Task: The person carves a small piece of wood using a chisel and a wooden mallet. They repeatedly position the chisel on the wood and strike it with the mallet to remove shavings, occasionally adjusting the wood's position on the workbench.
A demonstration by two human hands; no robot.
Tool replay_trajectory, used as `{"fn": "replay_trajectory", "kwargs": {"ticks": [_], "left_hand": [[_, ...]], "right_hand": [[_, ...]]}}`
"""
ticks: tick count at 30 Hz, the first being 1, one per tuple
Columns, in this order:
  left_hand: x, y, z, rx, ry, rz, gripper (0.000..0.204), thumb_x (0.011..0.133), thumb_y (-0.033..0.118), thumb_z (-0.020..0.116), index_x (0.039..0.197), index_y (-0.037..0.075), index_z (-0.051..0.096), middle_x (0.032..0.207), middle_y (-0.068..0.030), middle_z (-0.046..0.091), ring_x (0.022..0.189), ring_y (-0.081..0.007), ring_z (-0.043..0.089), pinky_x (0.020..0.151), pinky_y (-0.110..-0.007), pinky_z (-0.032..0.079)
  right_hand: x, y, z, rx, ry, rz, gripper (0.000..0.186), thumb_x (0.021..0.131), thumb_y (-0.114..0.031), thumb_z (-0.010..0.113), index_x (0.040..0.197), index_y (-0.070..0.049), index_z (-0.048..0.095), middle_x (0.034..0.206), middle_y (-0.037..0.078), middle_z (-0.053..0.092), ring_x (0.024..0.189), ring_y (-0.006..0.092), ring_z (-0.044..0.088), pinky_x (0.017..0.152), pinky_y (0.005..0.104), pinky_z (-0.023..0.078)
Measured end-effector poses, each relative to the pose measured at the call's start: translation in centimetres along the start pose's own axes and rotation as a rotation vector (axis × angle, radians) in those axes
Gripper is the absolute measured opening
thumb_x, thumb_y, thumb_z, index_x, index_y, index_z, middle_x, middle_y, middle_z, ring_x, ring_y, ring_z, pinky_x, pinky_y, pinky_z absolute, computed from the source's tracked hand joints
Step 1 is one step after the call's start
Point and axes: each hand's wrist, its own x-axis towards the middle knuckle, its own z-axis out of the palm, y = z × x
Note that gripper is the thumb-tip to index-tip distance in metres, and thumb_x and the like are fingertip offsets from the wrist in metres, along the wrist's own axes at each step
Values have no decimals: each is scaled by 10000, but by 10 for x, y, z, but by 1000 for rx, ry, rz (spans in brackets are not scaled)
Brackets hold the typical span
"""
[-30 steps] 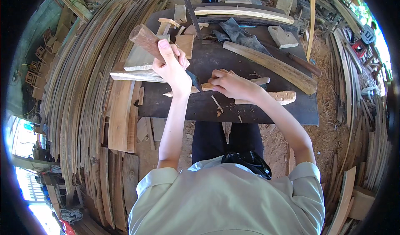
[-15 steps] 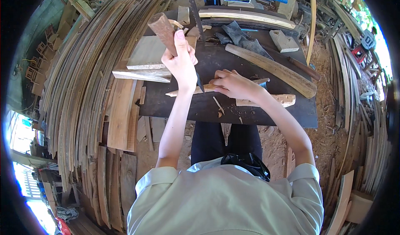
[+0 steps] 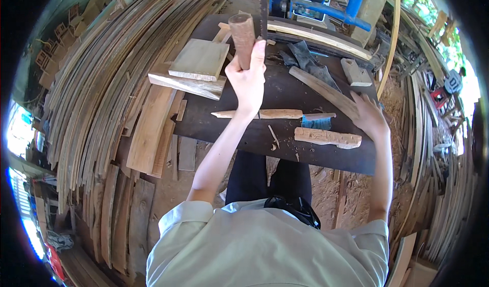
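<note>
My left hand (image 3: 247,86) is closed around the thick round wooden handle (image 3: 242,37) of a tool, held upright over the table. Most of its dark blade is hidden behind my hand and wrist. Just beyond that wrist lies a pointed wood strip (image 3: 280,114), its right end by a blue-grey piece (image 3: 317,121). A rough notched wood block (image 3: 326,137) lies nearer to me. At the table's right edge, my right hand (image 3: 371,118) has its fingers spread, by the near end of a long curved wood piece (image 3: 326,91); whether it touches that piece I cannot tell.
The dark table (image 3: 204,126) carries shavings, a flat board (image 3: 199,59) at left, a dark cloth-like strip (image 3: 313,63) and a small wood block (image 3: 355,73). Blue machinery (image 3: 326,9) stands beyond. Long stacked planks (image 3: 102,88) fill the left side.
My right hand has let go of the pointed wood strip and moved right to the table's edge. The wood strip stays on the table. My left hand still grips the tool, its handle now more upright.
</note>
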Motion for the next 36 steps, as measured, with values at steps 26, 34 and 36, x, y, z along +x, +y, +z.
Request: {"fn": "replay_trajectory", "kwargs": {"ticks": [26,34,36], "left_hand": [[-8,3,4,-33,-116,63,284,849,189,711,652,44,566,587,94,451,538,2,359,463,-210,267],[-10,3,2,-20,-125,77,276,839,209,722,672,36,587,584,93,457,538,4,363,456,-206,267],[-12,3,9,-35,-157,65,277,837,212,723,671,34,590,581,93,459,536,5,363,452,-207,264]], "right_hand": [[-40,1,-148,281,729,-165,599,689,-240,790,1188,4,566,982,178,670,914,260,662,839,345,487],[-49,-15,-187,135,684,-194,590,702,-281,790,1173,7,582,1001,182,672,928,257,661,843,352,489],[-58,-14,-192,170,721,-90,573,700,-275,787,1162,1,590,1004,182,671,935,260,660,848,352,488]]}}
